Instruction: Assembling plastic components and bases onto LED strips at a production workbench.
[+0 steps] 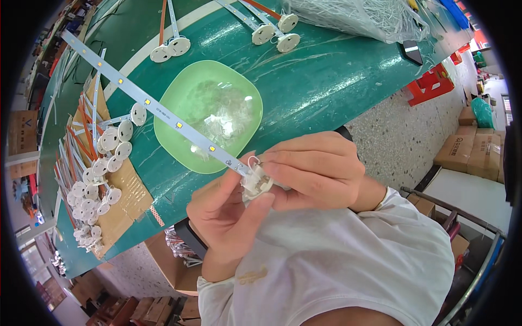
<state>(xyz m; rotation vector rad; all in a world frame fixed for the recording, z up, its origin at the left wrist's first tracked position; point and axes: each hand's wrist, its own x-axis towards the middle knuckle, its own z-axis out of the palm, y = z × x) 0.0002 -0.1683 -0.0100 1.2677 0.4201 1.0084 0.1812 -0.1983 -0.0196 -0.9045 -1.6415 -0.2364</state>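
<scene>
A long white LED strip (148,102) with small yellow chips stretches from my hands toward the far left. At its near end is a round white plastic end cap (257,182), its inner side facing up. Thumb and fingers of my left hand (225,214) grip this cap. Close against it, the fingertips of my right hand (321,173) are pinched together beside a thin white wire (253,159); what lies between them is hidden. Under the strip stands a light green bowl (179,89) containing small clear plastic pieces (220,124).
Many capped strips (109,138) are piled on cardboard (128,209) at the left of the green table (326,87). More capped strips (263,34) lie at the far side. A clear bag of thin white pieces (359,19) rests at the back right. A red stool (432,84) stands beyond the table edge.
</scene>
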